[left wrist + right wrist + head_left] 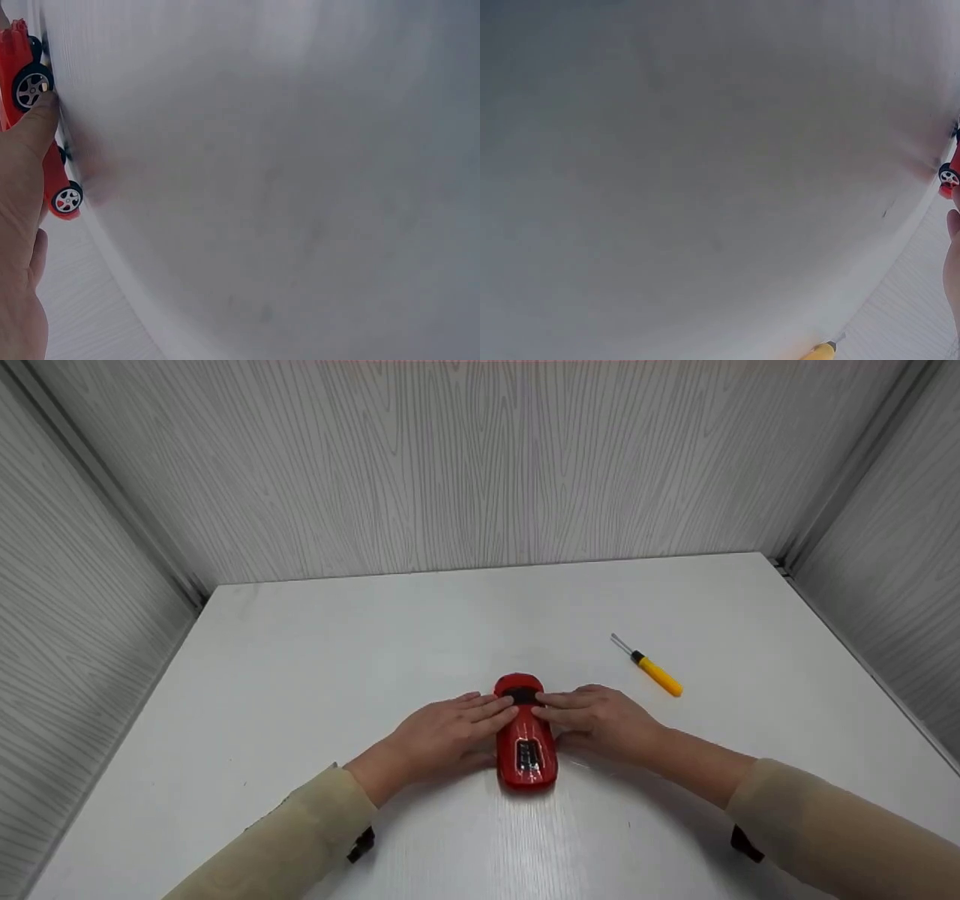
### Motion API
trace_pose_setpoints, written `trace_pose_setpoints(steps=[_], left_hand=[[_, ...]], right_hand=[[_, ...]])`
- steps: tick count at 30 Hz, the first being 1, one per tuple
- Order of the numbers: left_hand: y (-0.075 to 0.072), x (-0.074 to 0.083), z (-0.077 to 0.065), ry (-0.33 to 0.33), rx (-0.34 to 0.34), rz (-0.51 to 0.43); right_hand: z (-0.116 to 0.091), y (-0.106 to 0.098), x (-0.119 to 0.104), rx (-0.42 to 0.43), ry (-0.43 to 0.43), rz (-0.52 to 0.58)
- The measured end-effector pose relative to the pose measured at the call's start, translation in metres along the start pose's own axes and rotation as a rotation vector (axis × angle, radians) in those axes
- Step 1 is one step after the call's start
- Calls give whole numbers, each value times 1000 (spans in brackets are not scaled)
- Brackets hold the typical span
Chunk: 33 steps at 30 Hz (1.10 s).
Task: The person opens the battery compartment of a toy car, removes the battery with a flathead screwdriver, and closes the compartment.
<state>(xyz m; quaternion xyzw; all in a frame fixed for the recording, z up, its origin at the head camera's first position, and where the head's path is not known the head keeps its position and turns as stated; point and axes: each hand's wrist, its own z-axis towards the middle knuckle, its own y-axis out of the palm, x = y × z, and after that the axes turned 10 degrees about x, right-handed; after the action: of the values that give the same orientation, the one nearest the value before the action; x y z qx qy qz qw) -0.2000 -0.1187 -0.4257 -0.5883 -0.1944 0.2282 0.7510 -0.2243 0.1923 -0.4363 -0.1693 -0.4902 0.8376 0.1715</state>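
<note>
A glossy red toy car with a dark windshield stands on the white table, held between both hands. The left hand holds it from the left, its fingertips on the car's top near the windshield. In the left wrist view, that hand's thumb touches the car's side by a black wheel with a silver hub. From the other side the right hand holds the car, its fingertips also on top. Only a sliver of the right hand and of the car enters the right wrist view.
A screwdriver with a yellow handle lies on the table, beyond the right hand and to its right. Light wood-grain panels enclose the white table at the back and both sides.
</note>
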Motion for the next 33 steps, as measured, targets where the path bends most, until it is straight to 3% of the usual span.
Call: trace_pose_setpoints(steps=[7, 15, 22, 33], left_hand=[[0, 0, 0, -4, 9, -16], [0, 2, 1, -10, 20, -27], [0, 2, -1, -19, 19, -60], [4, 3, 1, -46, 81, -51]], right_hand=[[-1, 1, 0, 6, -6, -13], [-3, 2, 1, 73, -59, -34], [-2, 1, -2, 28, -35, -42], [-1, 1, -5, 3, -13, -44]])
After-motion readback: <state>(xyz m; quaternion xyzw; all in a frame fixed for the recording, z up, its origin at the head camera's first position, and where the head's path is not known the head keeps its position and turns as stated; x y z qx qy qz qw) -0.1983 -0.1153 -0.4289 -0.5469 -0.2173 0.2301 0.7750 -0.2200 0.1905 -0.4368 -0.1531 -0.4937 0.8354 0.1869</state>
